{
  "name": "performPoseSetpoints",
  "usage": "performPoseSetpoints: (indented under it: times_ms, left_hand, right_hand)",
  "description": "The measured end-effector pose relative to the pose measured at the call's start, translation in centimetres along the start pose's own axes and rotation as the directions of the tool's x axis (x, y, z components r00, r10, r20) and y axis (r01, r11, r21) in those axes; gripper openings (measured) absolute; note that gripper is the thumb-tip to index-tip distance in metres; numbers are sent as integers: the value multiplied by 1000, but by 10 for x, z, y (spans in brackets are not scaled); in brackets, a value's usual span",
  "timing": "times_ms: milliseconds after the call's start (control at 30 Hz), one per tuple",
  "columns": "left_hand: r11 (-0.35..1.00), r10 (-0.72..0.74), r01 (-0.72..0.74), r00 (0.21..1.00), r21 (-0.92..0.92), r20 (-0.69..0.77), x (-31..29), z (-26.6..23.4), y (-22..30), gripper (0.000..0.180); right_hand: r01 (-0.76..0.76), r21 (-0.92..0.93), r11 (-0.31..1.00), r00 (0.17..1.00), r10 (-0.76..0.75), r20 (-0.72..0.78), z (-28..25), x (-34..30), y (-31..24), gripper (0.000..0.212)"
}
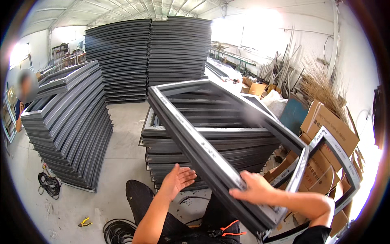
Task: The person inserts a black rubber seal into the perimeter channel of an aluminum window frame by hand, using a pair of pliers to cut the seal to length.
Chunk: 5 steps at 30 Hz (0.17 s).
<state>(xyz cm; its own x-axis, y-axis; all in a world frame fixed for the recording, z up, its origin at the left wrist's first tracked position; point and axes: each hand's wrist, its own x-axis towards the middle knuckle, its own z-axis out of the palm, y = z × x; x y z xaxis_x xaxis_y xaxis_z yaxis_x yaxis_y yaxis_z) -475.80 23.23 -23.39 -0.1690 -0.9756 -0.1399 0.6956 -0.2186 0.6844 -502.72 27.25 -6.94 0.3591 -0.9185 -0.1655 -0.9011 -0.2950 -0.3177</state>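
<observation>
A dark grey window frame (198, 147) with light protective film along its faces is tilted in front of me, its near end low at the right. My right hand (255, 188) grips its near side rail, the thumb and fingers wrapped over the profile. Beside the same rail, my left hand (178, 179) is open with fingers stretched out, holding nothing; a small gap seems to separate it from the frame. Beneath the tilted frame lies a stack of similar frames (211, 156). Orange-handled pliers (229, 228) lie at my lap, partly hidden by dark clothing.
A tall frame stack (77, 134) stands left, with higher stacks (118, 61) behind. At right, another frame (343, 156) leans by cardboard boxes (329, 126). Yellow pliers (85, 222) and black coils (118, 232) lie on the floor. A person (21, 101) is at far left.
</observation>
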Motion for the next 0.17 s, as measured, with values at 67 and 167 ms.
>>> performPoseSetpoints:
  times_ms: [67, 167]
  left_hand:
    - [985, 22, -20, 1000, -171, 9, 14, -11, 13, 66]
    - [944, 119, -78, 987, -321, 107, 27, -21, 15, 81]
  right_hand:
    - [-7, 103, 995, 996, -2, 90, 3, -36, 2, 64]
    - [-21, 186, 982, 993, -2, 121, 12, -78, 8, 66]
